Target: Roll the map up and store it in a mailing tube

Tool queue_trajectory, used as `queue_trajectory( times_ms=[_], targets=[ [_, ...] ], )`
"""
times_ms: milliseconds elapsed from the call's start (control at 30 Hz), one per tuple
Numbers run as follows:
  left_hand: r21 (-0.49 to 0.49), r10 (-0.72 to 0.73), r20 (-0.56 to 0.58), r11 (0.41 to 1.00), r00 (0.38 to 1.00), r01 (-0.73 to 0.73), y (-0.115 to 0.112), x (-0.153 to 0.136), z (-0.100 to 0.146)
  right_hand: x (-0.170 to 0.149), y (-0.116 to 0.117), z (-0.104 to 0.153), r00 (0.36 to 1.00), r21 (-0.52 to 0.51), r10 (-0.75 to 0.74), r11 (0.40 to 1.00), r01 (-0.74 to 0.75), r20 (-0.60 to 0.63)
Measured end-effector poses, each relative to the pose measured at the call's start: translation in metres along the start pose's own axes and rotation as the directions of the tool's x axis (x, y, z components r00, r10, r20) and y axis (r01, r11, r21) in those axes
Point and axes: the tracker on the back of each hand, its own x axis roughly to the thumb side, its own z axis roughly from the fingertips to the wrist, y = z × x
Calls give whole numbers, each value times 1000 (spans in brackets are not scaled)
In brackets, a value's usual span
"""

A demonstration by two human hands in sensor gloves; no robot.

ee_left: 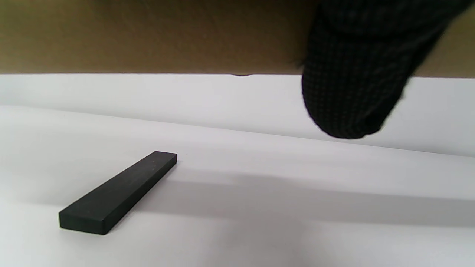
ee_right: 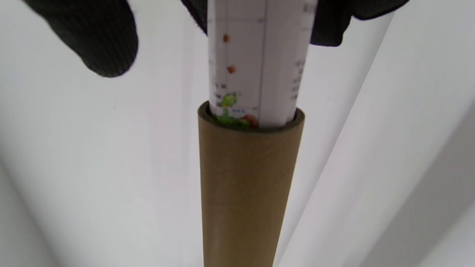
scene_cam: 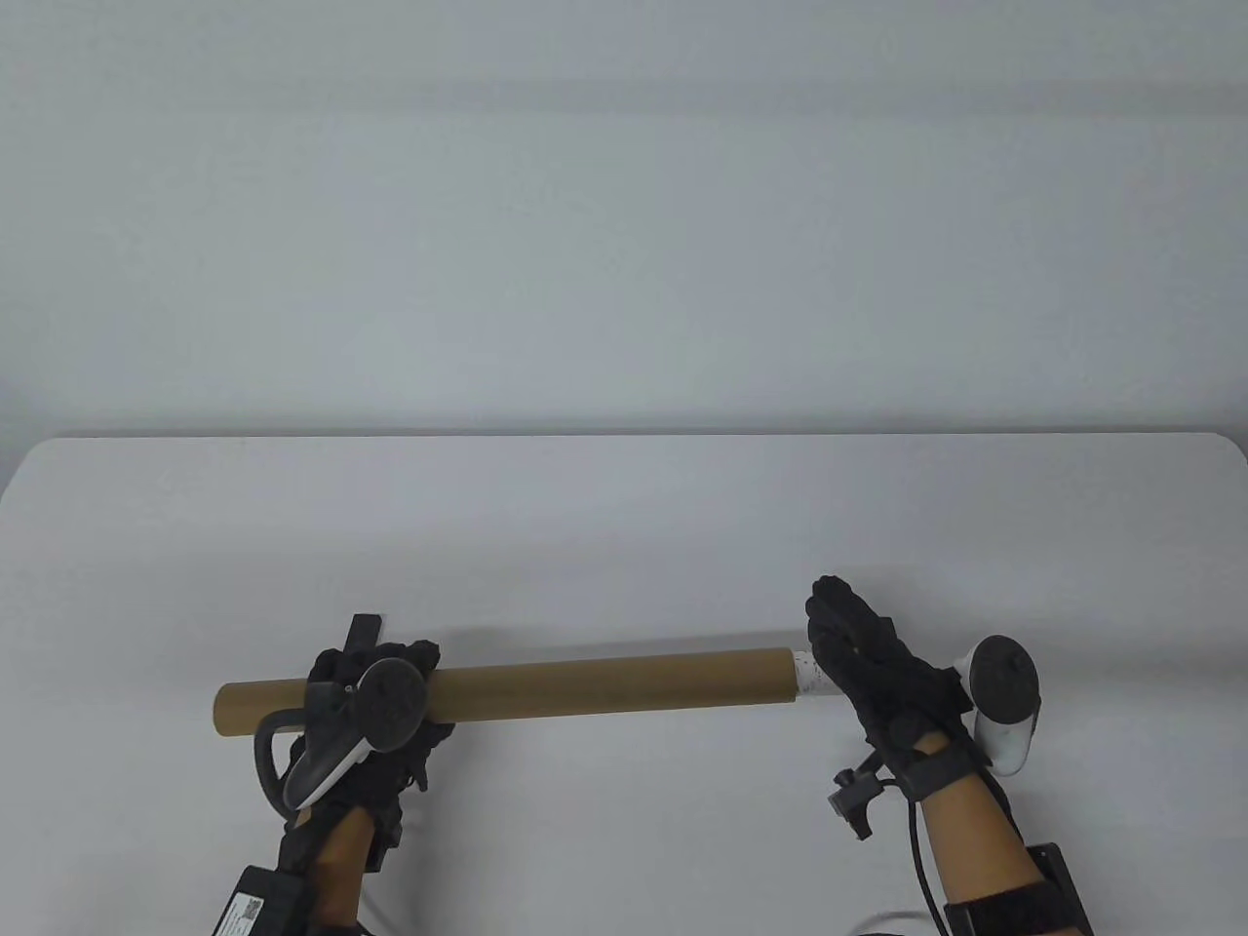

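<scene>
A long brown cardboard mailing tube hangs level above the table, crosswise in the table view. My left hand grips it near its left end; a gloved fingertip curls under the tube in the left wrist view. The rolled white map sticks a short way out of the tube's right mouth. My right hand grips that end of the map. In the right wrist view the map, with printed coloured marks, sits inside the tube.
A flat black bar lies on the white table beyond my left hand; in the table view only the bar's far tip shows. A plain pale wall stands behind the table's far edge.
</scene>
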Motion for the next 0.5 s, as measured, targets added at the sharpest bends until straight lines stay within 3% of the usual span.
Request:
queue_trajectory(
  times_ms=[500],
  targets=[
    [-4, -3, 7, 1000, 1000, 3, 0, 1, 1, 1, 12, 0, 1000, 43, -7, 999, 8, -1]
  ],
)
